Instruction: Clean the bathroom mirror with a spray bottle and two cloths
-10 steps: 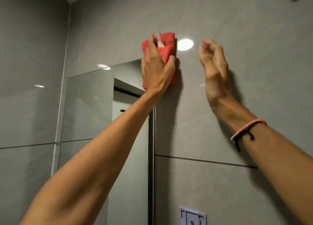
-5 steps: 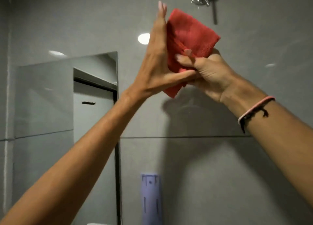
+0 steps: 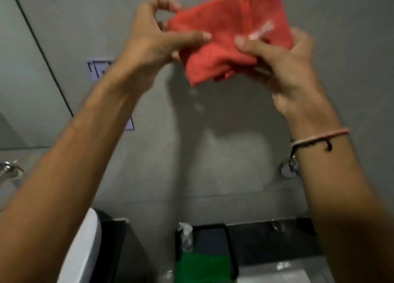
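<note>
Blurred view: two raised hands hold a red cloth [image 3: 230, 37] before a grey tiled wall; its top edge is cut off. The left hand [image 3: 153, 41] and right hand [image 3: 283, 65] each pinch the cloth with thumb and fingers. Below, a dark tray [image 3: 231, 253] on the tabletop holds a clear spray bottle [image 3: 186, 238] and a green cloth [image 3: 204, 266]. The mirror [image 3: 23, 73] is at left, partly hidden.

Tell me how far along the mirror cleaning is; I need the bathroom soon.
Done: I cannot tell; the mirror shows only at the left edge, too blurred to judge. In hand: both hands, left and right, hold the red cloth up, apparently refolding it. Left: the spray bottle and green cloth sit in the black tray below, so a further pass probably remains.
</note>
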